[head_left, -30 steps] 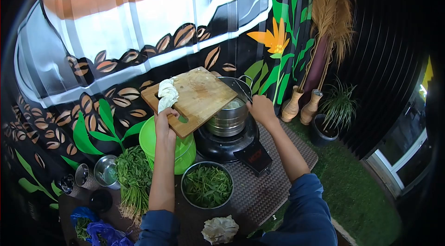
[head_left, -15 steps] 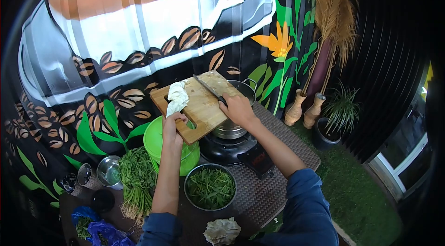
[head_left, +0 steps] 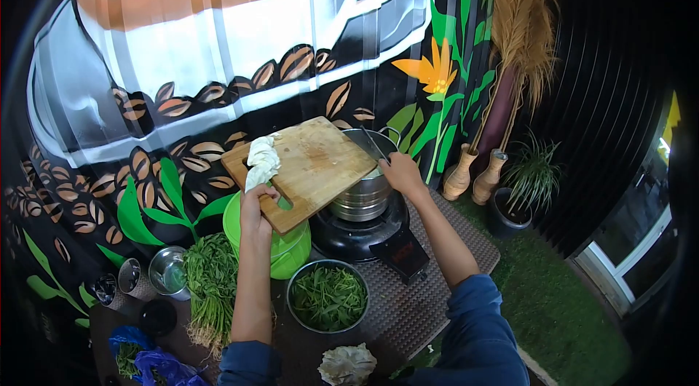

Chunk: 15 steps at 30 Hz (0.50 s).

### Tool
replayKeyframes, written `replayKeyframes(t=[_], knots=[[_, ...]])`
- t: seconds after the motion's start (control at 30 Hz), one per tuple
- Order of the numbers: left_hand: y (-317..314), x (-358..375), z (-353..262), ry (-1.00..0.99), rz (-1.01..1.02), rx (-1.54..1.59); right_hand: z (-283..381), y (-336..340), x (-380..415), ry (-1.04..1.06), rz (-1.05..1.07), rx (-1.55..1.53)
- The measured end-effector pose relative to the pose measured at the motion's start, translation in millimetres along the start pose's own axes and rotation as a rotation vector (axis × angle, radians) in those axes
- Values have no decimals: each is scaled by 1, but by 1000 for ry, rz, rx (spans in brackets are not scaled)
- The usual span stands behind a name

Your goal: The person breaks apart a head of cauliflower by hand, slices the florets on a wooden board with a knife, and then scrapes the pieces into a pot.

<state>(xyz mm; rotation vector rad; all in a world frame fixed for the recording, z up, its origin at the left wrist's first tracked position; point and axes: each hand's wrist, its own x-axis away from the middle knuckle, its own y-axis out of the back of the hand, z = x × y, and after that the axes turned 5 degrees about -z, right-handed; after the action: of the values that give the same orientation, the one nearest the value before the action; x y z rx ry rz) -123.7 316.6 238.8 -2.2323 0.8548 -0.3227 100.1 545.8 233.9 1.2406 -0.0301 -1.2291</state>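
My left hand (head_left: 256, 205) grips a wooden cutting board (head_left: 313, 157) at its slotted handle end, and the board is tilted over a steel pot (head_left: 360, 202). A crumpled white cloth (head_left: 262, 159) lies on the board just above my left fingers. Closed around a knife (head_left: 373, 143), my right hand (head_left: 400, 171) is by the board's right edge, with the blade above the pot's opening. The pot stands on a black portable stove (head_left: 400, 253). Small pale bits cling to the board; the pot's contents are mostly hidden.
A lime-green container (head_left: 295, 253) stands left of the stove. In front is a steel bowl of green leaves (head_left: 328, 297). Bundled greens (head_left: 210, 284), a metal bowl (head_left: 169, 273) and blue plastic bags (head_left: 156, 364) sit left. A pale crumpled item (head_left: 347, 364) lies near me.
The knife has moved off the board's surface to the right, over the pot, with my right hand. The board has shifted slightly left in my left hand.
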Motion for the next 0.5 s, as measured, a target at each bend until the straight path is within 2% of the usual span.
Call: replayKeyframes(t=[0.07, 0.1, 0.17, 0.2, 0.23, 0.33, 0.5], knots=[[1, -3, -1, 5, -4, 8, -10, -3, -2, -109, 68, -332], [2, -4, -2, 13, -10, 12, -15, -5, -2, -108, 69, -333], [8, -12, 0, 48, -21, 42, -3, 19, 8, -433, 462, -1225], [11, -16, 1, 84, -31, 74, 8, 23, 15, -449, 482, -1383], [10, -17, 0, 86, -30, 74, 6, 19, 18, -450, 481, -1382], [6, -22, -2, 172, -29, 134, -7, 5, 24, -533, 651, -1713], [-5, -23, -1, 139, 4, 122, -40, 16, 52, -537, 804, -1783]])
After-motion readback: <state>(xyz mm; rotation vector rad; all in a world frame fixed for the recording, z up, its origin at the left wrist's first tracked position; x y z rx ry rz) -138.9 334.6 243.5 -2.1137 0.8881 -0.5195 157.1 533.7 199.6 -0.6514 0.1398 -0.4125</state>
